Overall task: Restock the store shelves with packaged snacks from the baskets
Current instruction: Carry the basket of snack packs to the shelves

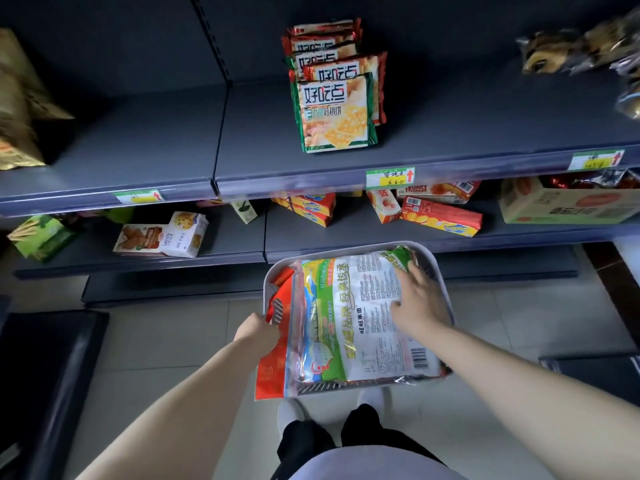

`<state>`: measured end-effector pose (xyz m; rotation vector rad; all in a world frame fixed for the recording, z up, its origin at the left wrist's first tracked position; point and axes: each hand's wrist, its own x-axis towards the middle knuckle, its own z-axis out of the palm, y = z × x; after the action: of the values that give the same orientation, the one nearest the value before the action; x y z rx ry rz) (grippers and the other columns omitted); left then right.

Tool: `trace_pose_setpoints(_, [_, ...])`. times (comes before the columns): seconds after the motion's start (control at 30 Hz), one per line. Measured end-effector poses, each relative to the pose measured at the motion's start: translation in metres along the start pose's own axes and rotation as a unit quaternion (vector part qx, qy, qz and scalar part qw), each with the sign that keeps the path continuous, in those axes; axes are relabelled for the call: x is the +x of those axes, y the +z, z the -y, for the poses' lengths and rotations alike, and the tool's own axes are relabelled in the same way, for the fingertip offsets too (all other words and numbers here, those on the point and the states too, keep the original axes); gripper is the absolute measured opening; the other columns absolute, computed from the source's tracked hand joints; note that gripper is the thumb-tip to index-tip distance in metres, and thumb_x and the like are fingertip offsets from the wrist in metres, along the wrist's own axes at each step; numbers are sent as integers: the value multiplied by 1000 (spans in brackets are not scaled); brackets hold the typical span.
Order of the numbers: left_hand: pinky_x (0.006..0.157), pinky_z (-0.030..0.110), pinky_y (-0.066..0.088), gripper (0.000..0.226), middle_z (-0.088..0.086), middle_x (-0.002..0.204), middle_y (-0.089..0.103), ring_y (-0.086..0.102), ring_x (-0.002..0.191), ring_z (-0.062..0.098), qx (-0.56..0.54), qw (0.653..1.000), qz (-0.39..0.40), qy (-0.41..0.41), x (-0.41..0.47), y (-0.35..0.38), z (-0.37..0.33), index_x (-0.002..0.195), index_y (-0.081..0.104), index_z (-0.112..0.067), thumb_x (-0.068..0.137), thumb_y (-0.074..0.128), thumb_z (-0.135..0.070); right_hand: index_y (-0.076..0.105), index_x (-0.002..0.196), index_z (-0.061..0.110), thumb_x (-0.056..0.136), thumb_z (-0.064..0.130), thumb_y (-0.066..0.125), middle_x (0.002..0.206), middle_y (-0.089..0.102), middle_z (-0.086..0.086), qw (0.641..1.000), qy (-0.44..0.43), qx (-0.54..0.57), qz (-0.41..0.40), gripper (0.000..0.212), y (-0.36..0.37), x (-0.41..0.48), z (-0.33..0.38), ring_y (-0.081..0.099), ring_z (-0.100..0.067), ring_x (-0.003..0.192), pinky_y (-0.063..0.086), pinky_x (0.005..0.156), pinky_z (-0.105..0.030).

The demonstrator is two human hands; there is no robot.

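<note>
A grey plastic basket hangs at waist height in front of the shelves. My left hand grips its left rim. Inside lies a large white-and-green snack bag, back side up, over red packets. My right hand rests on the big bag with fingers curled over its upper right part, next to a smaller green packet. On the upper shelf stands a row of orange-and-green cracker packs.
The lower shelf carries biscuit boxes, red-yellow packs and a cardboard carton. Gold bags sit upper left, wrapped pastries upper right. A dark bench stands at left on the tiled floor.
</note>
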<state>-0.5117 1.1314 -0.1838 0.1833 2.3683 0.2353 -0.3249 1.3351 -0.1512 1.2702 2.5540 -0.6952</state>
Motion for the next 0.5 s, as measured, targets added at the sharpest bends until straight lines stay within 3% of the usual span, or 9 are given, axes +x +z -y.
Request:
trace_pose_setpoints(0.07, [53,24,42,25,0,66,57,56,56,17,42,999,3,11,-7,-5,3,86,65,-9,92,49,-28,28,151,20,93,18,51,162,8,0,996,-83,-39,13,62,3,-5,14,12,-19,149,19,116,-30])
trace_pose_setpoints(0.17, [65,27,48,13,-1,74,60,60,69,23,119,993,0,8,-17,-5,12,81,60,-15,87,51,-24,27,152,23,94,11,45,163,3,-1,981,-171,-76,53,62,19,-8,28,-1,-19,151,4,120,-33])
trace_pose_setpoints(0.37, [65,28,46,18,2,82,62,60,74,26,103,994,-1,-19,-19,9,38,87,63,-16,86,54,-32,11,155,29,87,1,41,162,-16,-1,969,-191,-125,90,79,47,-9,27,-21,-20,147,-8,120,-43])
trace_pose_setpoints(0.5, [61,25,43,28,4,70,59,57,67,27,41,999,-1,-25,-22,10,42,63,53,-12,84,58,-30,8,155,32,91,3,45,162,-16,0,964,-206,-132,100,80,43,-9,24,-20,-18,147,-11,117,-39])
